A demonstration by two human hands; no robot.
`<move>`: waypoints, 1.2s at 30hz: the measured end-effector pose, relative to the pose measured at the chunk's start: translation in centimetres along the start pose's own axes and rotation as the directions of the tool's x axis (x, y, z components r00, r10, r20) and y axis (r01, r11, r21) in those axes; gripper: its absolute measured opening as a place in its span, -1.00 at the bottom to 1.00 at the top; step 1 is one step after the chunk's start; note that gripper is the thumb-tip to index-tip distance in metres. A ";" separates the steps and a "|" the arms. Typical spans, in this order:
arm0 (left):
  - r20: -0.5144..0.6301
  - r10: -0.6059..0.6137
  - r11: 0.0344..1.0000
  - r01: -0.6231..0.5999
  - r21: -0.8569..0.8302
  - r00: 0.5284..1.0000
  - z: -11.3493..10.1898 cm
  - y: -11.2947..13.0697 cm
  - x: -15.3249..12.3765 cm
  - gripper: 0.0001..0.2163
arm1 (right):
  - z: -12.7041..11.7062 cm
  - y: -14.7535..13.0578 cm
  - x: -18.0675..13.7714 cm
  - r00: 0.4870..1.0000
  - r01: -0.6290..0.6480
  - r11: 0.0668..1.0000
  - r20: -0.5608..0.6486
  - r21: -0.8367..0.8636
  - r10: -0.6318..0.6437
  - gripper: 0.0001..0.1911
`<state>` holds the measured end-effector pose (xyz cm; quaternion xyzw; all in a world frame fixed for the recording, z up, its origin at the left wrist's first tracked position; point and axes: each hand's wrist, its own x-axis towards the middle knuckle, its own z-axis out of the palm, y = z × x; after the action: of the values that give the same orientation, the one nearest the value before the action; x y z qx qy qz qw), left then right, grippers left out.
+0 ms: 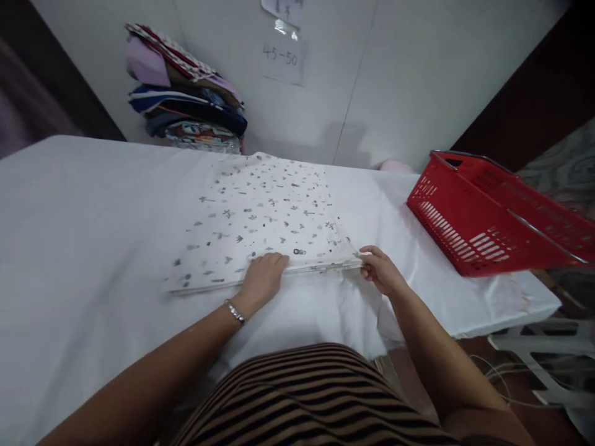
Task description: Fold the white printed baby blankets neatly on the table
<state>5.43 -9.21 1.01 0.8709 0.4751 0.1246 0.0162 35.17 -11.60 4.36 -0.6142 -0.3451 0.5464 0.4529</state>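
A white cloth [260, 217] printed with small grey and brown motifs lies folded in layers on the white-covered table. My left hand [264, 277] rests flat on its near edge, about the middle, with the fingers stretched over the fabric. At the near right corner, my right hand [379, 269] pinches the layered edge between thumb and fingers. The cloth's layers show along the near side. What lies beneath my left palm is hidden.
To the right, a red plastic basket [465, 217] with metal handles stands tilted by the table edge. Folded garments [186, 93] are stacked against the wall at the back left. A paper sign [281, 59] hangs on the wall. Below right is a white plastic chair [543, 347].
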 end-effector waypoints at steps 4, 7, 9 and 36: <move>-0.005 -0.102 0.994 0.102 0.043 0.995 -1.2 -4.1 -3.0 -0.58 | -0.4 0.5 0.0 0.999 0.044 0.998 0.030 -0.036 -0.043 -0.59; -0.022 -0.164 0.985 0.164 0.047 0.986 -1.6 -6.1 -4.5 -0.55 | -0.9 1.1 0.1 0.998 0.044 0.997 0.049 -0.066 -0.041 -0.63; -0.035 -0.169 0.985 0.170 0.034 0.985 -1.7 -6.6 -5.1 -0.54 | -1.1 1.5 0.3 0.998 0.028 0.995 0.056 -0.093 -0.023 -0.65; -0.003 0.042 0.999 -0.042 0.017 0.999 -0.2 -3.1 -2.0 -0.62 | -1.4 4.3 0.1 0.994 0.106 0.977 -0.003 -0.186 -0.108 -0.66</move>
<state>1.78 -9.19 0.36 0.8806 0.4578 0.1224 0.0054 36.23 -13.23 0.30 -0.6380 -0.4240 0.4826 0.4246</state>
